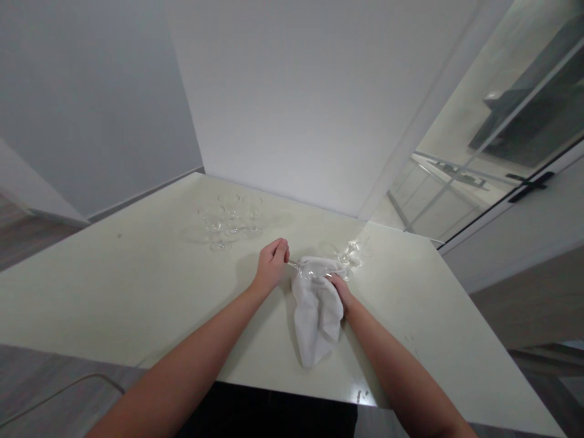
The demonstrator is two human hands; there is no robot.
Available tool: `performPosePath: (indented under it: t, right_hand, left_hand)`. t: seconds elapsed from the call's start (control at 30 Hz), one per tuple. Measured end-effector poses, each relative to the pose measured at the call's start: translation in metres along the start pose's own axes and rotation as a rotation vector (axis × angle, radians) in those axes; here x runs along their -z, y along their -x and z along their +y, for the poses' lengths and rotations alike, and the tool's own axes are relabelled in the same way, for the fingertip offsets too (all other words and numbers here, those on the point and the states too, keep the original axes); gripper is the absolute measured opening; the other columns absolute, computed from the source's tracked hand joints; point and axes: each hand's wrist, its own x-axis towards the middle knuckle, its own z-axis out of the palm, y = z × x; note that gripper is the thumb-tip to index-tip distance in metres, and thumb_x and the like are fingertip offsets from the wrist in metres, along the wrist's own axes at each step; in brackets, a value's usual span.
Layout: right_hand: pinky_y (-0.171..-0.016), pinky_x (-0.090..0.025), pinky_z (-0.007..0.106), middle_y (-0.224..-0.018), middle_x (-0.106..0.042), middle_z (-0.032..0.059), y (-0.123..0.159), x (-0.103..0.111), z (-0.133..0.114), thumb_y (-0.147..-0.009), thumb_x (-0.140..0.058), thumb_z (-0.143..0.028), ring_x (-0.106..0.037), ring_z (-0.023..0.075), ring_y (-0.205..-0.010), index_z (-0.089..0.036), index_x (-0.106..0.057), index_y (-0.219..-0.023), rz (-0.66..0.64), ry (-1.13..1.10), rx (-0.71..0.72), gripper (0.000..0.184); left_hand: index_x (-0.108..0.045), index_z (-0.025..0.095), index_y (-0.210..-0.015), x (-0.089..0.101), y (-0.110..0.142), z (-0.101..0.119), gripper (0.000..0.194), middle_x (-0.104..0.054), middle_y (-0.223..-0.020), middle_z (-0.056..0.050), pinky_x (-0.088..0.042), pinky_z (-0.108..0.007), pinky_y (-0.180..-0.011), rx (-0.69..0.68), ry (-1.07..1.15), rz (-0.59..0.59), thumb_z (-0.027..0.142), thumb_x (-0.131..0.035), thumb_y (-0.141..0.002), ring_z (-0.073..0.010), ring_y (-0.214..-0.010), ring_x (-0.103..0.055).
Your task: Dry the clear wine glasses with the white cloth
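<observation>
Near the middle of the table, my left hand (pixel 272 261) is closed around the stem end of a clear wine glass (pixel 311 271), which lies tilted on its side in the air. Its bowl points right, toward my right hand (pixel 341 292). That hand grips a white cloth (pixel 314 319) at the bowl; the cloth wraps under and behind the glass and hangs down toward the near edge. Some of the right fingers are hidden by the cloth and the glass.
Several clear stemmed glasses (pixel 230 213) stand at the back left of the pale table (pixel 137 286). More clear glassware (pixel 353 252) is just beyond my right hand. A white wall (pixel 292 109) rises behind the table, and a glass-paned door with a black handle (pixel 531 185) is on the right.
</observation>
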Motion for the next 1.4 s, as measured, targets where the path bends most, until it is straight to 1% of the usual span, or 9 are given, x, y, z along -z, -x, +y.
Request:
performPosePath:
  t: [0.13,0.27,0.37,0.47,0.63,0.73,0.93,1.17,1.4]
  right_hand:
    - [-0.055,-0.045,0.029,-0.050,-0.055,-0.0029,-0.001,-0.003,-0.001,-0.055,-0.055,-0.036,-0.050,0.0154,-0.052,-0.021,-0.054,-0.053,0.056,-0.051,0.017,0.015]
    - [-0.060,-0.049,0.031,-0.060,-0.064,-0.0024,-0.001,0.000,0.007,-0.054,-0.063,-0.030,-0.058,0.0181,-0.059,-0.021,-0.063,-0.068,0.019,-0.031,0.006,0.017]
    - [-0.076,-0.053,0.035,-0.080,-0.073,0.0007,-0.003,0.004,0.016,-0.055,-0.074,-0.029,-0.066,0.0222,-0.076,-0.021,-0.068,-0.087,-0.070,0.002,0.007,0.033]
    - [-0.090,-0.051,0.040,-0.095,-0.074,0.0031,-0.007,0.008,0.021,-0.058,-0.081,-0.031,-0.068,0.0236,-0.089,-0.022,-0.068,-0.098,-0.163,0.004,0.082,0.043]
    - [-0.094,-0.050,0.042,-0.103,-0.073,0.0045,-0.013,0.012,0.025,-0.062,-0.082,-0.035,-0.067,0.0241,-0.095,-0.023,-0.068,-0.104,-0.254,-0.018,0.135,0.045]
    - [-0.095,-0.049,0.041,-0.101,-0.073,0.0045,-0.016,0.015,0.027,-0.063,-0.082,-0.036,-0.067,0.0239,-0.097,-0.023,-0.068,-0.105,-0.258,-0.028,0.159,0.046]
    - [-0.094,-0.049,0.041,-0.099,-0.073,0.0054,-0.015,0.012,0.023,-0.061,-0.082,-0.041,-0.065,0.0247,-0.100,-0.022,-0.068,-0.100,-0.268,0.027,0.147,0.046]
    - [-0.090,-0.050,0.039,-0.093,-0.074,0.0042,-0.015,0.010,0.020,-0.061,-0.081,-0.039,-0.067,0.0233,-0.091,-0.022,-0.070,-0.095,-0.211,0.007,0.173,0.040]
    - [-0.091,-0.048,0.036,-0.088,-0.074,0.0020,-0.015,0.012,0.021,-0.061,-0.081,-0.034,-0.067,0.0208,-0.089,-0.022,-0.070,-0.092,-0.176,0.017,0.181,0.035]
  left_hand:
    - [-0.043,0.019,-0.057,0.000,-0.003,-0.002,0.037,-0.041,-0.050,0.004,-0.029,-0.021,-0.041,0.117,0.182,0.111,0.039,-0.043,-0.088,-0.0084,-0.043,-0.037]
    - [-0.042,0.020,-0.058,-0.001,-0.004,-0.001,0.036,-0.039,-0.051,0.005,-0.028,-0.022,-0.038,0.214,0.244,0.148,0.040,-0.041,-0.087,-0.0079,-0.039,-0.033]
    - [-0.043,0.019,-0.057,-0.002,-0.002,-0.001,0.039,-0.039,-0.051,0.004,-0.030,-0.022,-0.042,0.122,0.101,0.050,0.042,-0.040,-0.089,-0.0089,-0.044,-0.037]
    - [-0.044,0.019,-0.059,-0.004,0.002,0.000,0.040,-0.041,-0.052,0.004,-0.032,-0.023,-0.048,0.029,-0.033,-0.106,0.044,-0.040,-0.090,-0.0100,-0.049,-0.040]
    - [-0.043,0.019,-0.065,-0.008,0.007,0.000,0.037,-0.045,-0.053,0.005,-0.033,-0.022,-0.049,0.096,-0.054,-0.360,0.049,-0.048,-0.087,-0.0099,-0.049,-0.043]
    - [-0.042,0.019,-0.066,-0.008,0.007,-0.001,0.036,-0.044,-0.052,0.006,-0.032,-0.021,-0.049,0.080,-0.105,-0.410,0.048,-0.055,-0.083,-0.0096,-0.050,-0.042]
    - [-0.046,0.018,-0.068,-0.002,0.006,0.000,0.036,-0.045,-0.059,0.005,-0.033,-0.022,-0.054,-0.042,-0.152,-0.526,0.049,-0.054,-0.085,-0.0099,-0.057,-0.042]
    - [-0.058,0.015,-0.080,-0.003,0.014,0.005,0.027,-0.056,-0.068,0.001,-0.038,-0.022,-0.055,-0.074,-0.109,-0.688,0.042,-0.059,-0.083,-0.0122,-0.063,-0.050]
    - [-0.061,0.016,-0.074,-0.002,0.016,0.010,0.022,-0.058,-0.065,0.001,-0.036,-0.022,-0.056,-0.224,-0.288,-0.705,0.036,-0.057,-0.083,-0.0118,-0.060,-0.051]
